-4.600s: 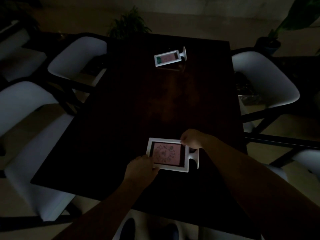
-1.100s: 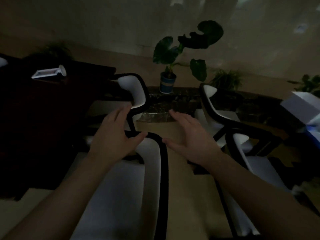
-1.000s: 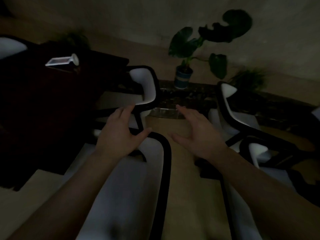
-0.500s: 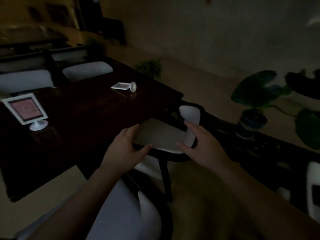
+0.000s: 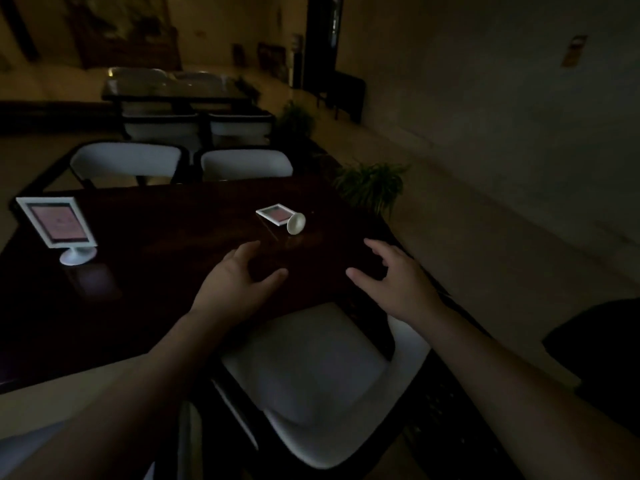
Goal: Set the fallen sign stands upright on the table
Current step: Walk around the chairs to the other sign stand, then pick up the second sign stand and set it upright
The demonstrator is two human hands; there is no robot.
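Observation:
A white-framed sign stand [image 5: 283,218] with a pink card lies flat on the dark wooden table [image 5: 166,258], its round foot pointing toward me. A second sign stand [image 5: 59,227] stands upright on its foot at the table's left side. My left hand [image 5: 232,285] hovers over the table's near edge, empty, fingers spread. My right hand [image 5: 394,277] is held out to the right of it, also empty and spread. Both hands are short of the fallen stand and apart from it.
A white chair [image 5: 311,379] is tucked at the table's near side, right below my arms. Two more white chairs [image 5: 180,162] line the far side. A potted plant [image 5: 372,187] stands off the table's right corner. The room is dim.
I have walked around the table: the view has swung from the chairs and plants back onto it, with the fallen stand much closer. The near sign stand, flat 4.6 s ago, stands upright.

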